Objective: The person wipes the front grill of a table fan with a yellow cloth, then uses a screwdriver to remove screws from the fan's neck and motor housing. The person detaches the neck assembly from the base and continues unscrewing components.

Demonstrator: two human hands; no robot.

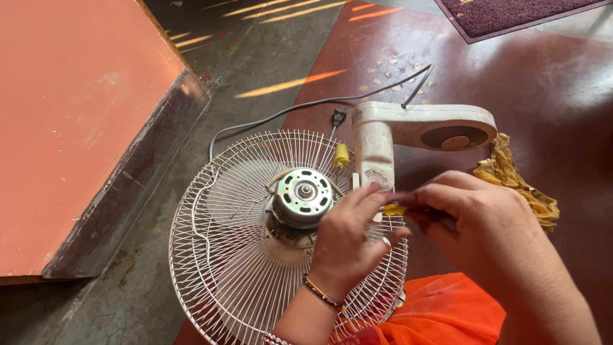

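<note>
A white table fan lies flat on the floor, its wire guard (217, 255) facing up and its bare metal motor (302, 195) in the middle. The fan's cream stand and base (421, 124) stretch to the right. My left hand (351, 236) hovers over the guard just right of the motor, fingers pinching a small yellow piece (394, 209). My right hand (476, 214) meets it from the right and grips the same yellow piece, which looks like a tool handle; the rest of it is hidden by my fingers.
A grey power cord (281, 112) runs from the stand across the floor, its plug (338, 116) near the guard. A yellow capacitor-like part (342, 155) sits by the stand. A golden cloth (511, 176) lies right; an orange raised step (76, 115) left; a mat (504, 13) at top.
</note>
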